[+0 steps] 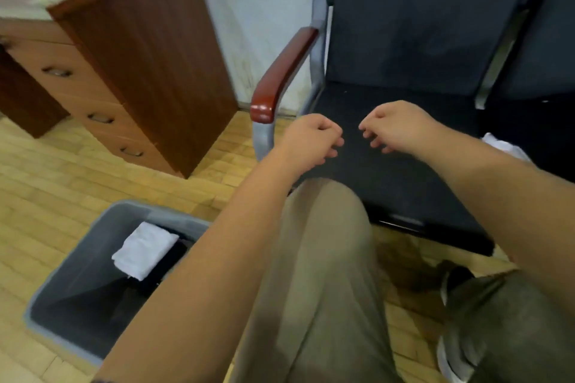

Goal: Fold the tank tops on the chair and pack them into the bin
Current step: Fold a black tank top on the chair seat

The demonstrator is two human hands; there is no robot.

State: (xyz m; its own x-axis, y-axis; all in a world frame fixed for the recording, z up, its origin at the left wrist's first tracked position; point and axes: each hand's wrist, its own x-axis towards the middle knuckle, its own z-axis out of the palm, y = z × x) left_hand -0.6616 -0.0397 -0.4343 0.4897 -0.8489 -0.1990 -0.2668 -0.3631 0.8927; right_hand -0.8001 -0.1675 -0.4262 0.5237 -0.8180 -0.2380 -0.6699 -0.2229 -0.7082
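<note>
The black mesh chair (401,177) stands in front of me, its seat bare under my hands. My left hand (314,137) and my right hand (395,127) hover side by side above the seat, fingers loosely curled, holding nothing. A bit of white cloth (505,146) shows on the seat's right side, mostly hidden behind my right forearm. On the floor to the lower left is the grey bin (62,277). It holds a folded white tank top (144,249) lying on dark folded cloth (161,274).
A brown wooden drawer cabinet (140,50) stands at the left against the wall. The chair's red-brown armrest (283,71) rises just left of my left hand. A second dark seat (541,40) adjoins on the right. My knees are below the seat's front edge.
</note>
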